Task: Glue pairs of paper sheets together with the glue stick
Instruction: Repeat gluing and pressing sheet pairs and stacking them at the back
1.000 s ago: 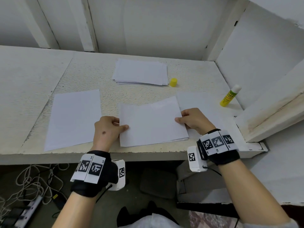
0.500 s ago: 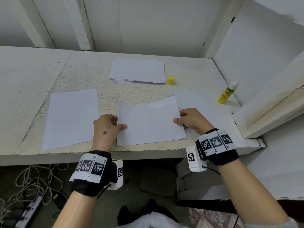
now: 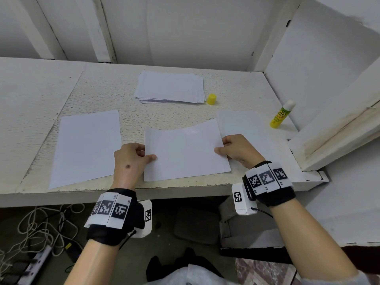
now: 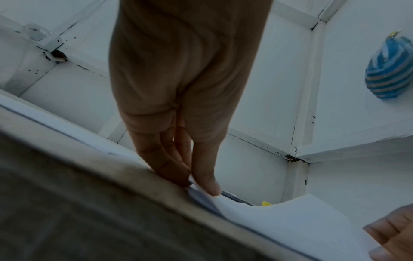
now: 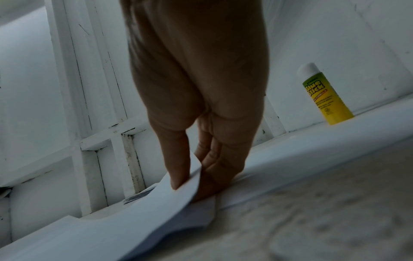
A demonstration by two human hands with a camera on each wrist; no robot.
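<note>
A white paper sheet (image 3: 185, 151) bows upward over another sheet at the near middle of the table (image 3: 102, 85). My left hand (image 3: 141, 155) pinches its left edge, thumb on top. My right hand (image 3: 224, 148) pinches its right edge the same way. In the left wrist view the thumb (image 4: 205, 176) presses the sheet (image 4: 279, 220) near the table's edge. In the right wrist view the sheet (image 5: 134, 220) curls up between thumb and fingers (image 5: 176, 167). The uncapped yellow-green glue stick (image 3: 281, 115) (image 5: 324, 95) stands at the right by the wall. Its yellow cap (image 3: 211, 99) sits beside the paper stack (image 3: 170, 87).
One single sheet (image 3: 86, 147) lies at the left and another (image 3: 244, 128) lies partly under my right hand. A white wall panel and sloping beam (image 3: 337, 128) close off the right side. Cables and a power strip (image 3: 35, 258) lie on the floor below.
Both hands keep hold of the middle sheet's side edges; the sheet has settled slightly and its near edge lines up more with the sheet below.
</note>
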